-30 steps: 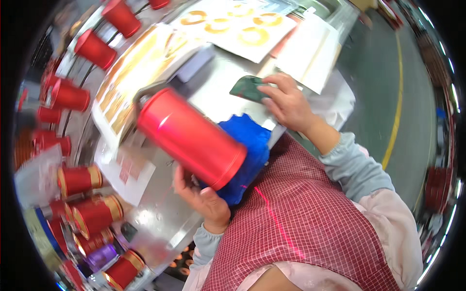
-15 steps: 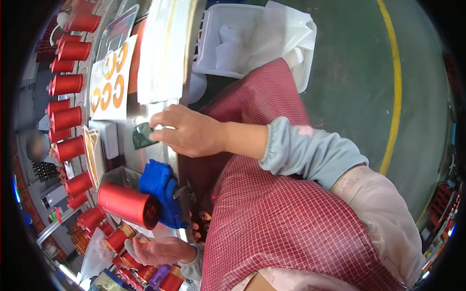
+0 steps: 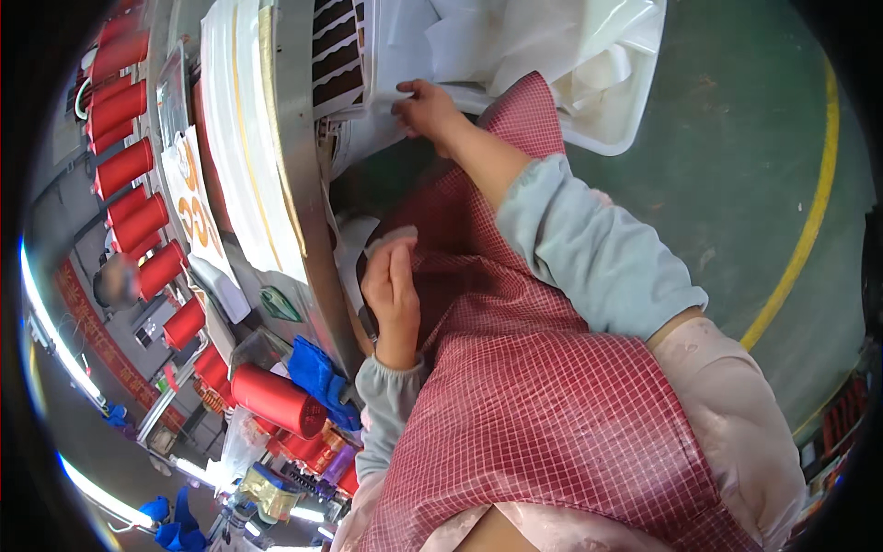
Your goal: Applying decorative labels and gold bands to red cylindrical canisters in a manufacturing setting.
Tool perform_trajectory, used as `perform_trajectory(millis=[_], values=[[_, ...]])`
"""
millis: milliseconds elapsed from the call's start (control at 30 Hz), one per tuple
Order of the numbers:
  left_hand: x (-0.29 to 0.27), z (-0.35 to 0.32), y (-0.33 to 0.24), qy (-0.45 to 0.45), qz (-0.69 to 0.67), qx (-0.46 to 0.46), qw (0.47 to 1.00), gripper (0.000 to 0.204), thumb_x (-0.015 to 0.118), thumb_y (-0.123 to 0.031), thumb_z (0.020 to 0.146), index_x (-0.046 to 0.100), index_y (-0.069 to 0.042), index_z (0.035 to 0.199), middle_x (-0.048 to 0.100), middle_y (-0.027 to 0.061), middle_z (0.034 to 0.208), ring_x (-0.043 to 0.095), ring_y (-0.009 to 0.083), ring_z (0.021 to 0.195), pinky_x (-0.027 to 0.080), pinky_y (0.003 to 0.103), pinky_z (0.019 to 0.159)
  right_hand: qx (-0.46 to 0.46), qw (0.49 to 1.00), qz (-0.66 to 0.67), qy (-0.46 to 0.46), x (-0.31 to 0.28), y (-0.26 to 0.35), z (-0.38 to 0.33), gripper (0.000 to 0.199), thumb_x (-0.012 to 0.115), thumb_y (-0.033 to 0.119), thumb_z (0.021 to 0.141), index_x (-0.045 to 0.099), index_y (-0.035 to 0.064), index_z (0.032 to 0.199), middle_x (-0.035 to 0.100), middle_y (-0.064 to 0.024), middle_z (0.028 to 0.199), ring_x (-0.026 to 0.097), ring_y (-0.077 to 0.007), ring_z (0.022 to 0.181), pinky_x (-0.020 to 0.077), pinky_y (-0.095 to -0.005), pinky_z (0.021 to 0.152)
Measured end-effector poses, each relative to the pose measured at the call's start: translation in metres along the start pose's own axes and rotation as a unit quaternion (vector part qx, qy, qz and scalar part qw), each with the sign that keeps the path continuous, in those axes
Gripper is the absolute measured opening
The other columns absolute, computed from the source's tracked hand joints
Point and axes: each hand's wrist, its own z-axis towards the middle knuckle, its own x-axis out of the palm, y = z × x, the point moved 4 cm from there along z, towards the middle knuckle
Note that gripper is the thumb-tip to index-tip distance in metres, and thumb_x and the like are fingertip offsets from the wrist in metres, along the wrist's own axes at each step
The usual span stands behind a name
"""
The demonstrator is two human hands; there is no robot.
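Note:
My right hand (image 3: 429, 112) is stretched out beside the near wall of a white plastic bin (image 3: 589, 140). Its fingers are apart, and no object shows in it. In front of the apron, my left hand (image 3: 394, 290) is raised with its fingers together. A small pale, thin piece (image 3: 392, 241) is at its fingertips; its kind is too blurred to tell. A small dark green piece (image 3: 279, 304) lies on the metal table (image 3: 317, 293), out of both hands. A blue cloth (image 3: 322, 379) rests beside a large red cylindrical can (image 3: 276, 400).
Long white strips (image 3: 246, 129) lie along the table, near a sheet with orange ring shapes (image 3: 191, 202). A row of red cans (image 3: 124, 167) stands behind. White sheets (image 3: 497, 37) fill the bin. A yellow line (image 3: 809, 225) crosses the green floor.
My right hand has let go of the green piece and moved off the table to the bin. My left hand has come up from beside the red can to the apron's front. The view has turned.

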Motion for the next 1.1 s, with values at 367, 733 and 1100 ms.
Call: perform_trajectory(millis=[367,733,1100], values=[[0.029,0.135,0.106,-0.194,-0.109,-0.119,0.968,0.025,0.051,-0.022,0.098,0.059,-0.001,0.11,0.061,0.006,0.108,0.056,0.015,0.095,0.043,0.028,0.087,-0.195,0.954,-0.152,-0.172,0.015,0.015,0.089,0.044,0.063,0.017,0.081,0.057,0.0008,0.121,0.066,-0.0177,0.104,0.065,-0.0292,0.089,0.052,-0.0366,0.075],[0.046,0.225,0.113,-0.137,0.125,-0.08,0.979,0.075,0.066,-0.044,0.084,0.034,-0.006,0.141,0.042,0.0238,0.137,0.044,0.0375,0.123,0.036,0.042,0.101,-0.134,0.982,-0.13,-0.041,0.025,0.019,0.093,0.027,0.059,0.017,0.079,0.069,0.0035,0.1,0.068,-0.021,0.094,0.066,-0.0359,0.09,0.0521,-0.0408,0.082],[0.046,0.238,0.138,-0.056,0.06,-0.041,0.996,0.076,0.069,-0.049,0.081,0.044,0.0,0.134,0.055,0.0192,0.125,0.05,0.0285,0.12,0.038,0.04,0.099,-0.267,0.897,-0.346,0.058,0.037,0.038,0.079,0.031,0.056,0.02,0.089,0.064,0.0096,0.116,0.068,-0.017,0.092,0.067,-0.0285,0.081,0.0526,-0.0357,0.075]])
